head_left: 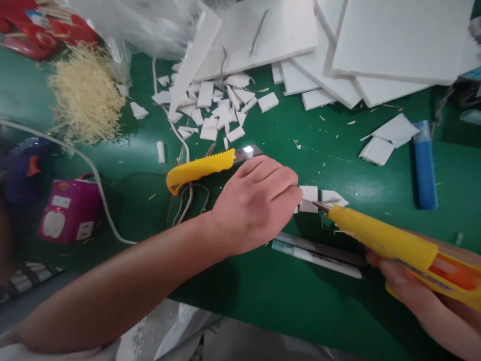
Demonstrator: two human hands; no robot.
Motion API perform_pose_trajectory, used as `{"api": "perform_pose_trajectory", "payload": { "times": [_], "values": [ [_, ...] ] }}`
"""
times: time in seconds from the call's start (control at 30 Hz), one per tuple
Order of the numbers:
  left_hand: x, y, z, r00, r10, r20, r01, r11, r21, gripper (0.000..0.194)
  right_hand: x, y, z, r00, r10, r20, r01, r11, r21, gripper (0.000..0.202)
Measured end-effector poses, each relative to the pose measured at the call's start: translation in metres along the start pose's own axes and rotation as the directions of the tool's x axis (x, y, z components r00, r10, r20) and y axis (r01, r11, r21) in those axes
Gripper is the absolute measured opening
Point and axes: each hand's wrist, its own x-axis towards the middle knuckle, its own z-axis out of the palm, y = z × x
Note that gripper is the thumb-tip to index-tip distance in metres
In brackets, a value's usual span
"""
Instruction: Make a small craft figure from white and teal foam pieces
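My left hand [257, 203] is closed, its fingertips at the left end of a small white foam piece [308, 199]; what the fingers pinch is hidden. A pointed white piece [333, 198] lies just right of it. In my right hand [421, 296] is a yellow glue gun [387, 238], its metal tip over the foam piece's lower right. A yellow utility knife [203, 168], blade out, lies beyond my left wrist, its blade end beside the knuckles. Nearer me, two slim white pens [319, 260] rest on the green table [300, 311].
White foam sheets [398, 40] are stacked at the back right, with many foam scraps [210, 128] left of them. Thin sticks [88, 95], a magenta box [70, 210] and a white cable [99, 183] lie left. A blue bar [426, 165] lies right.
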Motion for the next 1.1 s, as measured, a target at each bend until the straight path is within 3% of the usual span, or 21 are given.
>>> {"api": "perform_pose_trajectory", "payload": {
  "times": [0.43,0.83,1.1],
  "values": [
    [0.0006,-0.0006,-0.0015,0.999,-0.036,-0.023,0.036,0.999,0.004,0.016,-0.0058,0.0049,0.0017,0.999,-0.025,-0.031,0.025,0.999,0.023,0.016],
    [0.0004,0.0004,0.0038,1.0,-0.016,0.026,0.016,1.0,-0.007,0.02,-0.0003,0.0005,0.0012,0.993,-0.087,-0.085,0.086,0.996,-0.009,0.014],
    [0.0002,0.0018,0.0024,1.0,-0.006,-0.004,0.006,1.0,-0.025,0.019,-0.0038,0.0078,0.0021,0.997,-0.076,-0.002,0.076,0.997,-0.011,0.014]
  ]
}}
